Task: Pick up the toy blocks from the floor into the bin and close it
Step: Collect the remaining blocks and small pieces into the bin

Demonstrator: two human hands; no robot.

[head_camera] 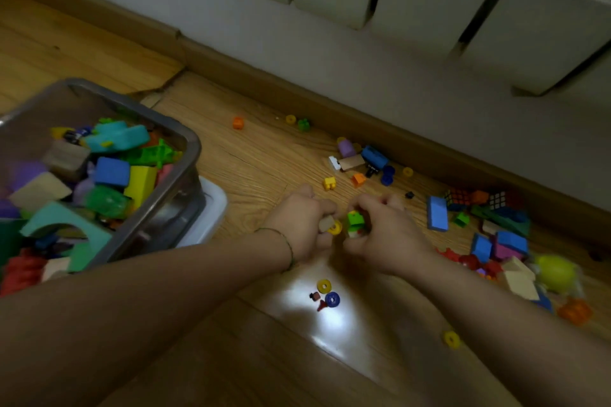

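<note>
A clear plastic bin (190, 155) stands at the left, filled with many coloured blocks. My left hand (299, 220) is closed around a small wooden block (326, 223) and a yellow ring (335, 228). Close beside it, my right hand (385, 230) grips a green block (355, 219) with other small pieces under it. Both hands hover just above the wooden floor, almost touching. Below them lie a yellow ring (324, 286) and a blue ring (332, 300). More blocks, among them a blue slab (437, 213), lie scattered to the right.
A white lid (213, 208) lies under the bin's right side. A skirting board (363, 122) and a white radiator (429, 0) run along the wall behind. A yellow ball (557, 273) sits in the block pile at the far right. Small pieces lie along the skirting, including an orange one (238, 122).
</note>
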